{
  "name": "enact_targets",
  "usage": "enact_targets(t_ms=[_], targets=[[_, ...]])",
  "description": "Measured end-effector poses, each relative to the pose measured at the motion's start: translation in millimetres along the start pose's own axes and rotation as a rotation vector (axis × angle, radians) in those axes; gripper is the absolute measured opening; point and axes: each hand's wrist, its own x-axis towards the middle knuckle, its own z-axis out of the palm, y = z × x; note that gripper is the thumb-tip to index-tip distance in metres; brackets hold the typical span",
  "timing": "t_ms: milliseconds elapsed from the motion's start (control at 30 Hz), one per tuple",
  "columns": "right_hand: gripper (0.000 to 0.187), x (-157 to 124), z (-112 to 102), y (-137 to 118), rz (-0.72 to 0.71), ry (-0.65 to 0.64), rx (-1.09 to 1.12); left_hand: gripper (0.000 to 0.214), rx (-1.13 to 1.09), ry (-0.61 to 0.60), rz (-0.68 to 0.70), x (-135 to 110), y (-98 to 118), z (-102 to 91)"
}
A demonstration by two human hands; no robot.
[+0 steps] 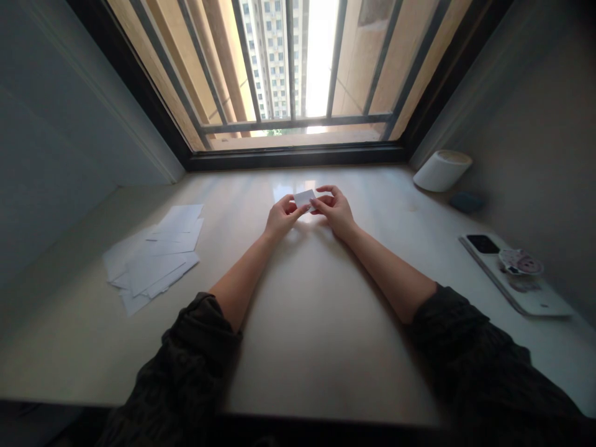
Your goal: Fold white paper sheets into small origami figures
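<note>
Now, in the head view, pinches a small white paper [304, 198] between thumb and fingers of both left hand [279, 217] and right hand [339, 214], over the pale sill [316, 323], near the window frame [298, 159]. Sees overlapping white sheets [158, 264] well apart to the left, a phone [535, 301] to the right.

– what is pictured?
– a small piece of white paper [304, 197], roughly rectangular, blank on the face that shows, its visible edges straight.
– how is it set?
– slightly askew, the upper edge slanting up to the right.
– and where?
– held between the left grip [280, 214] and the right grip [336, 211], which partly cover its lower edge.
– folded or single?
– too small to tell.
</note>
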Motion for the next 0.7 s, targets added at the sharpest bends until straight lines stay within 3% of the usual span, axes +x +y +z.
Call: enact_targets(t_ms=[233,433,700], targets=[[0.045,-3.8,0.7,-3.6,0.023,-0.076,-0.016,0.068,-0.044,0.152,-0.021,-0.9,3.0,-0.1],[0.052,-2.8,1.7,1.1,0.030,-0.135,-0.103,0.051,-0.091,0.268,-0.010,-0.4,5.2,-2.1],[0.065,-4.0,-1.2,-2.3,0.064,-0.208,-0.093,0.033,-0.084,0.231,-0.038,0.8,5.4,-4.0]])
